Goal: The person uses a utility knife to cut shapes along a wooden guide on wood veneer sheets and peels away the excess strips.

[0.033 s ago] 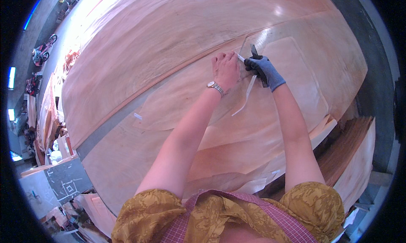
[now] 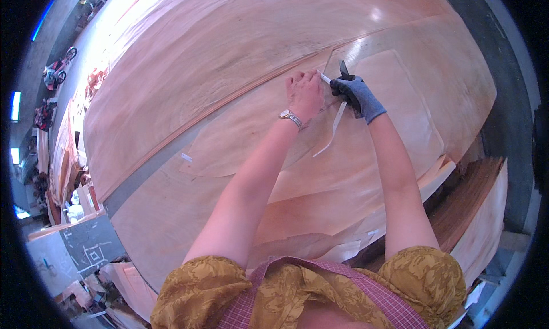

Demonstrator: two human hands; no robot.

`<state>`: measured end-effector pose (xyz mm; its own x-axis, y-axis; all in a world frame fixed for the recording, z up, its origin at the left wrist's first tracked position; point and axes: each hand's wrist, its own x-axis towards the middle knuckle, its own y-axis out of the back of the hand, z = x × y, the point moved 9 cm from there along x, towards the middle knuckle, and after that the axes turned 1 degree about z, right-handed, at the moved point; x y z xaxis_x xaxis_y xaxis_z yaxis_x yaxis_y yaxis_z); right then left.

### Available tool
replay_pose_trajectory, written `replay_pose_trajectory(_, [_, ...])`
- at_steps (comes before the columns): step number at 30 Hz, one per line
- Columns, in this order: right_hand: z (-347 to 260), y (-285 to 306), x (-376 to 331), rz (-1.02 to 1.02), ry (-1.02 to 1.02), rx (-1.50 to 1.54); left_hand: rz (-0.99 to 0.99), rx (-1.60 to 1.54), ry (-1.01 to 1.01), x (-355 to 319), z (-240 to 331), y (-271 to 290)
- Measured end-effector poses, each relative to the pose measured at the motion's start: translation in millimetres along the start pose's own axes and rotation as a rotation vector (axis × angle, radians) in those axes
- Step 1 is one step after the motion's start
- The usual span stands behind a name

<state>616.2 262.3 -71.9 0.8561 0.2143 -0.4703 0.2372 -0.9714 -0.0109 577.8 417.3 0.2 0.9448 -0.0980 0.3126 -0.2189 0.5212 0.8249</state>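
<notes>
Tape (image 2: 336, 125) trails at upper centre, clamped in fingers of the gloved right hand (image 2: 355, 93) beside a dark tool (image 2: 343, 70); left hand (image 2: 305, 94) covers some veneer (image 2: 246, 129), finger grip unclear. Motorbike (image 2: 55, 74), upper left.

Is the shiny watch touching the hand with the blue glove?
Apart. The head view shows pale sheet between the watch and the gloved right hand.

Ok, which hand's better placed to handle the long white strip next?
Probably the right hand: it is by the upper end of the white strip; the left hand is farther from that end.
</notes>
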Motion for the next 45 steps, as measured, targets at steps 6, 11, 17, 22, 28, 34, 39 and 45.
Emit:
replay_pose_trajectory(6, [1, -1, 0, -0.017, 0.006, 0.042, 0.092, 0.028, -0.088, -7, 6, 4])
replay_pose_trajectory(11, [4, 3, -2, 0.007, 0.008, 0.053, 0.044, 0.119, -0.155, -14, 19, -9])
replay_pose_trajectory(17, [-27, 3, -24, -0.023, -0.042, -0.457, -0.069, 0.204, -0.148, -18, 18, -13])
replay_pose_trajectory(22, [-88, 31, -30, 0.35, 0.522, -1.633, -0.126, 0.233, -0.116, -11, 23, -17])
replay_pose_trajectory(28, [-151, 31, -134, 0.25, 0.363, -0.955, -0.23, -0.134, -0.039, -17, -32, 36])
replay_pose_trajectory(34, [-74, -43, -163, -0.093, 0.111, -0.247, 0.101, -0.089, 0.101, -137, -26, 81])
replay_pose_trajectory(39, [40, -83, -107, -0.147, -0.119, -0.064, 0.05, -0.42, 0.208, -151, -16, 65])
replay_pose_trajectory(45, [44, -84, -100, -0.11, -0.048, -0.098, 0.017, -0.135, 0.098, -128, -5, 56])
